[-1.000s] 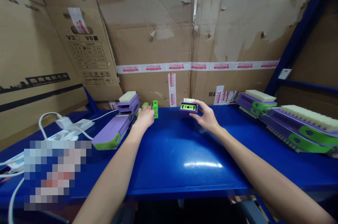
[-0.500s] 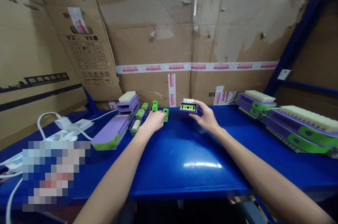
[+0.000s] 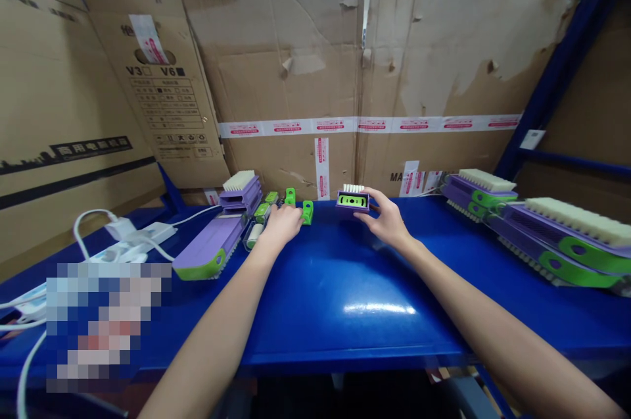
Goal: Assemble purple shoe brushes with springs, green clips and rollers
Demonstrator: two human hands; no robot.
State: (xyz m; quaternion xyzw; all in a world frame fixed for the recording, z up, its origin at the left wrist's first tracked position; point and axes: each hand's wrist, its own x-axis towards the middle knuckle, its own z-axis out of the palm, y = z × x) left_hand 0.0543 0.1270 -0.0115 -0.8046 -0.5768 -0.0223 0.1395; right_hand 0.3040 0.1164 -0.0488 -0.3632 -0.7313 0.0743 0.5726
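Flattened cardboard cartons (image 3: pixel 296 64) wall off the far side. The left one (image 3: pixel 158 70) is printed with "V3" and "V6" beside tick boxes, and the table of small print below them is too fine to read. A white tape strip (image 3: pixel 369 123) with red print runs across the middle cartons (its wording is illegible). Lower down, black letters starting "MA" (image 3: pixel 394 177) are cut off by stickers.

The blue tabletop (image 3: pixel 345 274) carries everything else. A row of purple-and-green brush units (image 3: pixel 542 228) lies overlapped at the far right and runs out of frame. A long purple piece with a green tip (image 3: pixel 210 249) lies at the left, with a purple bristle block (image 3: pixel 241 190) at its far end. A white power strip (image 3: pixel 142 235) and its cables sit at the left edge, and a pixelated patch hides what lies nearer.

The right hand (image 3: pixel 389 218) is clamped on a small purple block (image 3: pixel 352 199) with a green face and white bristles on top, standing on the far middle of the tabletop. The left hand (image 3: pixel 280 225) rests palm down, well apart from the right. Its fingertips are at a green clip (image 3: pixel 307 212), but it is not possible to tell whether they pinch it. A second green clip (image 3: pixel 290 196) stands just behind. Small roller parts (image 3: pixel 255 235) lie to the left of the hand, too small to make out.
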